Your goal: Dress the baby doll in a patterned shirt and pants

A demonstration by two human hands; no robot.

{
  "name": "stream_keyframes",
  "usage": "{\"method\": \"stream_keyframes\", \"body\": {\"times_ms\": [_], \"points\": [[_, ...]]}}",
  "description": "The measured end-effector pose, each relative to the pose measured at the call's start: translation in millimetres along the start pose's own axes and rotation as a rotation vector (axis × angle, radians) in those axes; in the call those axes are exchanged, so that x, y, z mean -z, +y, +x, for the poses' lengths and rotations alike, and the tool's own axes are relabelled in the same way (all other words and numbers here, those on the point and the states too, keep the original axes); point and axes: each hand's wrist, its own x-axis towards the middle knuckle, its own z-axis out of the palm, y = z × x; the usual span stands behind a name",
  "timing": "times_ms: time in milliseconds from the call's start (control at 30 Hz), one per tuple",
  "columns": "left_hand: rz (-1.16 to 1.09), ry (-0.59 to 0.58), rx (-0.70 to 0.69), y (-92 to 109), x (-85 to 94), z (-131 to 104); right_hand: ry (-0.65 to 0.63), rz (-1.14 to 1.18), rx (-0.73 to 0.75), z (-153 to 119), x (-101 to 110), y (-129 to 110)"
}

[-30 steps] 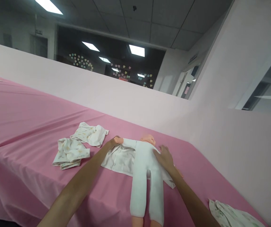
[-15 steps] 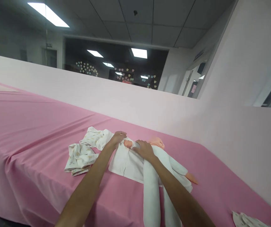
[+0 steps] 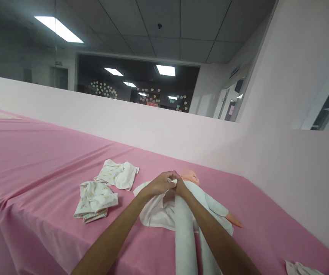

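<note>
Doll: on the cloth, over the spread shirt, head toward the wall. Your left hand: fingers pinched on the shirt's edge. Your right hand: meeting the left; you cannot tell its grip. Garments, two: left of the shirt, cloth between. Right of the doll: cloth, then wall.

Head view forward, apparently slightly downward

Doll on the table, garments to its left, wall behind.
</note>
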Motion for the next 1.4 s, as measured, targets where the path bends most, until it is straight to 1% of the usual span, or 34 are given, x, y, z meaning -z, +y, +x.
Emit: {"method": "stream_keyframes", "body": {"times_ms": [100,167,233,333,433,533,600,633,700,767,833,900,933,1000,1067,1133,1200,1267,1300,1333,1400], "points": [[0.123,-0.046,0.01,-1,-1.2,-13,0.014,-0.119,-0.029,4,21,9],[0.221,-0.084,0.046,-1,-3.7,-22,0.03,-0.188,-0.067,5,30,13],[0.296,-0.119,0.08,-3,-7.7,-29,0.005,-0.239,-0.066,3,33,15],[0.353,-0.16,0.132,-9,-13.8,-33,-0.057,-0.301,-0.02,-1,30,17],[0.335,-0.227,0.144,-15,-16.7,-33,-0.066,-0.344,-0.017,-4,25,15],[0.203,-0.3,0.206,-20,-14.2,-33,-0.044,-0.344,-0.043,-7,25,15],[0.106,-0.297,0.268,-23,-9.5,-34,-0.009,-0.325,-0.071,-14,30,20],[0.083,-0.268,0.28,-24,-6.7,-33,0.017,-0.315,-0.093,-21,34,26],[0.088,-0.169,0.271,-25,-1.9,-30,0.073,-0.301,-0.16,-44,47,44],[0.124,-0.077,0.249,-23,-1.1,-22,0.118,-0.301,-0.265,-78,64,71],[0.162,-0.029,0.203,-18,-7.5,-8,0.13,-0.311,-0.398,-120,83,102],[0.214,-0.042,0.119,-11,-23.3,13,0.114,-0.317,-0.525,-161,98,131],[0.255,-0.064,0.061,-8,-35.0,25,0.099,-0.307,-0.568,-180,102,143],[0.384,-0.132,-0.071,-3,-65.8,54,0.058,-0.269,-0.608,-207,106,160],[0.568,-0.239,-0.184,-2,-104.0,83,0.035,-0.239,-0.606,-222,103,167],[0.801,-0.406,-0.219,-5,-144.8,108,0.037,-0.212,-0.583,-224,97,167],[1.018,-0.55,-0.155,-12,-181.8,126,0.039,-0.191,-0.556,-219,91,163],[1.113,-0.609,-0.086,-21,-208.4,138,0.035,-0.188,-0.52,-212,87,161],[1.131,-0.618,-0.061,-25,-216.4,141,0.034,-0.193,-0.505,-210,86,161],[1.137,-0.62,-0.047,-29,-220.5,144,0.037,-0.195,-0.493,-208,85,163],[1.141,-0.622,-0.037,-31,-217.2,146,0.047,-0.182,-0.489,-206,85,170]]}}
